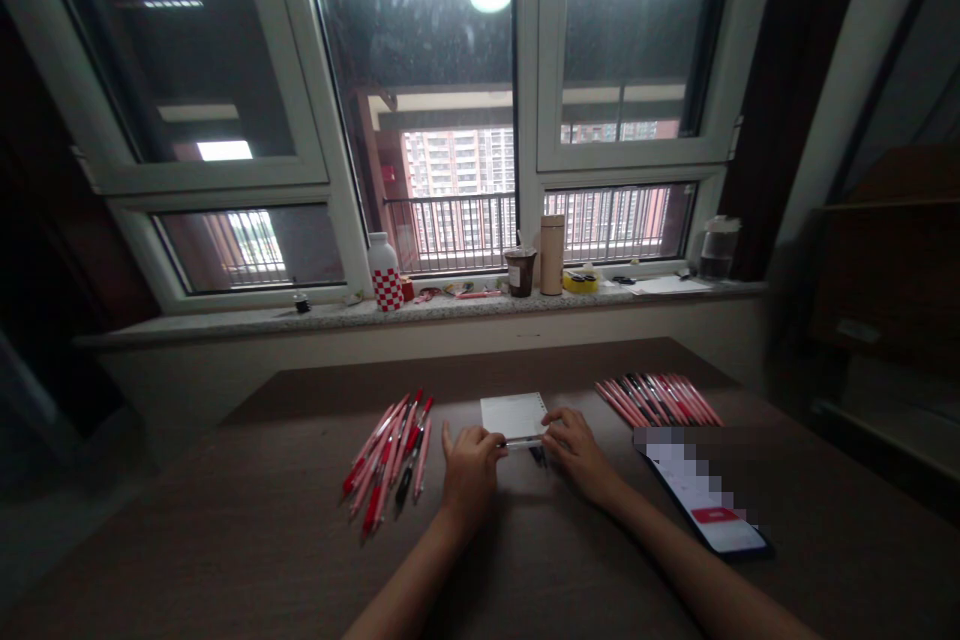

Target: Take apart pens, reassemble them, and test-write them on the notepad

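Note:
Both my hands rest on a brown table and hold one slim clear pen between them. My left hand pinches its left end, my right hand grips its right end. A small white notepad lies just behind the pen. Left of my left hand lies a loose pile of red and pink pens. A second row of red pens lies to the right, beyond my right hand.
A phone with a lit screen lies at the right, next to my right forearm. Behind the table a stone windowsill carries a checkered bottle, a cup, a tall flask and small items.

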Demonstrator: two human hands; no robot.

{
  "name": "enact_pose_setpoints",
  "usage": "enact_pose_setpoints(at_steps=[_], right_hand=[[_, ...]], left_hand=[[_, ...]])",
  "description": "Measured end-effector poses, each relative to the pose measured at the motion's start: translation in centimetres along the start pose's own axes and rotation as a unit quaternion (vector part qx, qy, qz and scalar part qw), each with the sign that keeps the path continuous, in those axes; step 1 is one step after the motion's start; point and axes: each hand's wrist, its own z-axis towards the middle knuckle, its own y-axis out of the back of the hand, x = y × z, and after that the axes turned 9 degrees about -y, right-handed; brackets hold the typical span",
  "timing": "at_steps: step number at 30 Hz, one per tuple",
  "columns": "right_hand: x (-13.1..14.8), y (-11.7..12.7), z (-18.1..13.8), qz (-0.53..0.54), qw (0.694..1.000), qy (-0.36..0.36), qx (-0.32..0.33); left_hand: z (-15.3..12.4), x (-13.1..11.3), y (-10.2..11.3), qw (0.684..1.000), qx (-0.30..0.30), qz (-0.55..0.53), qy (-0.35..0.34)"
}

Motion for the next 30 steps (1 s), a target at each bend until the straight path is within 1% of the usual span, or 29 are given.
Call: enact_pose_setpoints(at_steps=[9,15,23,30], right_hand=[[-0.6,-0.5,0.1,-0.003,1.0,0.002,-0.023],[-0.4,-0.6,0.0,-0.012,0.999,0.003,-0.037],[0.4,-0.6,-0.4,-0.088,0.996,0.001,-0.027],[0.3,-0.7,-0.5,-0.115,0.993,-0.003,-0.015]], left_hand=[[0.0,0.0,0.0,1.0,-0.001,0.012,0.011],[-0.2,0.3,-0.2,0.999,-0.015,0.01,0.028],[-0.1,0.5,-0.1,0.998,0.004,0.012,0.058],[-0.2,0.4,-0.1,0.998,0.019,0.0,0.064]])
